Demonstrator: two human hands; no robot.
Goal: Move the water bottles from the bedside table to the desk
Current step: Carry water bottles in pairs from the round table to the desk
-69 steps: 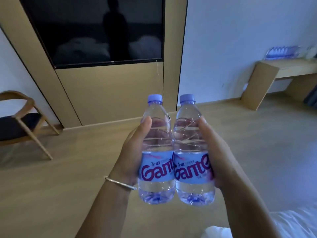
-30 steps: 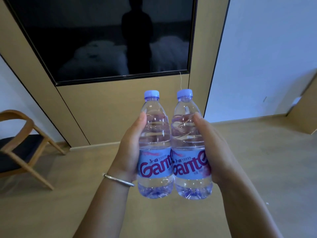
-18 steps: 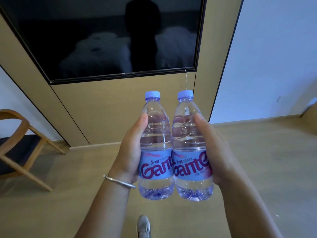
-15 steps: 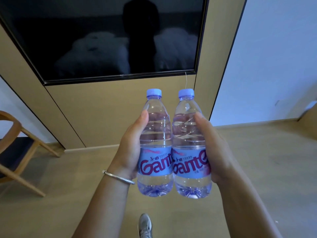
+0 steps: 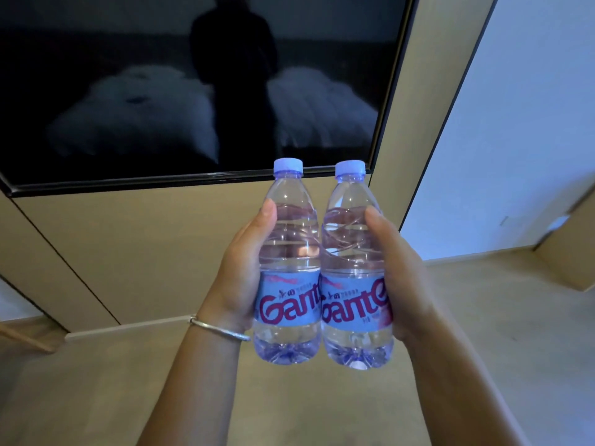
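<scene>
Two clear water bottles with pale blue caps and blue labels with red lettering stand upright side by side in front of me, touching each other. My left hand (image 5: 240, 275) grips the left bottle (image 5: 288, 262) around its middle, thumb up along its side. My right hand (image 5: 401, 278) grips the right bottle (image 5: 352, 268) the same way. Both bottles are carried in the air above the floor. The desk's wooden side panel (image 5: 573, 252) shows at the right edge; its top is out of view.
A wall-mounted dark TV screen (image 5: 161, 75) on a wooden panel (image 5: 145, 246) fills the view ahead. A white wall (image 5: 515, 123) lies to the right. Light wooden floor (image 5: 96, 397) spreads below. A wooden chair leg (image 5: 22, 338) pokes in at the far left.
The wall with the TV has come closer and the view has tilted up. The chair has slid almost out of view on the left. Both hands keep the same hold on the bottles.
</scene>
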